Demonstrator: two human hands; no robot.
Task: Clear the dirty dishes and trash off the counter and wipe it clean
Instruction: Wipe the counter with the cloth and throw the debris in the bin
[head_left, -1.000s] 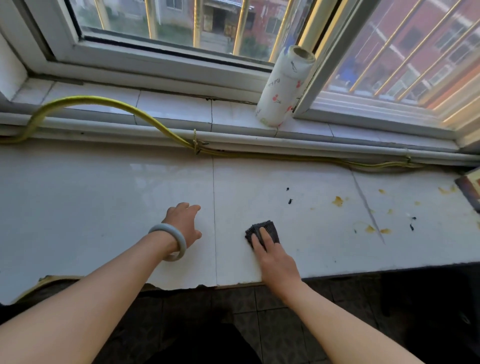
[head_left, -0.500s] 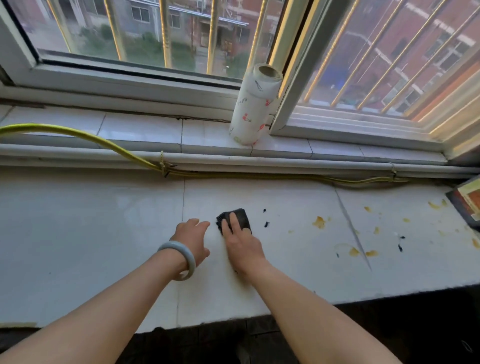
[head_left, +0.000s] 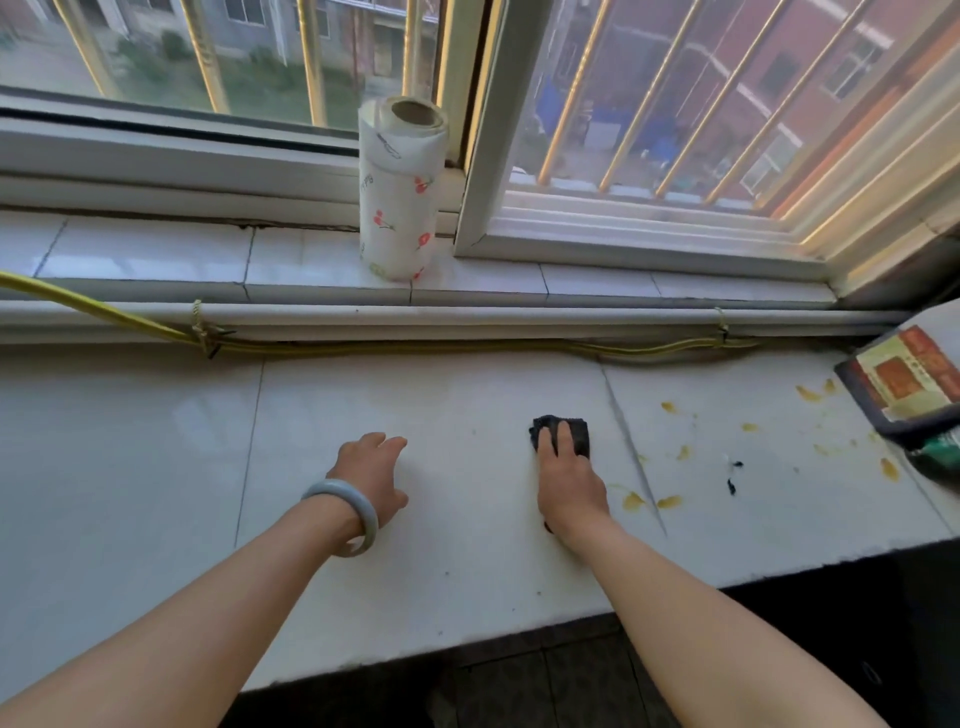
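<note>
The white counter (head_left: 467, 571) runs under a window. A paper roll (head_left: 400, 208) with red flowers stands upright on the tiled sill behind the counter, touching the window frame.

The dark cloth (head_left: 582, 436) lies flat on the counter, in front of the roll and a bit to its right. The right hand (head_left: 569, 488) lies on top of the cloth. Its fingers are straight and press down on it. They do not curl round it. A bit of the cloth peeks out past the fingertips, and another small dark bit shows under the wrist.

The left hand (head_left: 371, 475) rests on the counter right in front of the roll, well apart from the cloth. Its fingers are bent a little and hold nothing. A pale bangle (head_left: 370, 519) sits on that wrist.

Yellow stains (head_left: 634, 500) dot the counter to the right of the roll, starting just beside the right hand. A few small dark specks (head_left: 731, 483) lie among them. Far to the right of the roll, a flat box (head_left: 904, 384) sits at the end of the counter.

A yellow hose (head_left: 415, 347) runs along the back of the counter, just below the roll.
</note>
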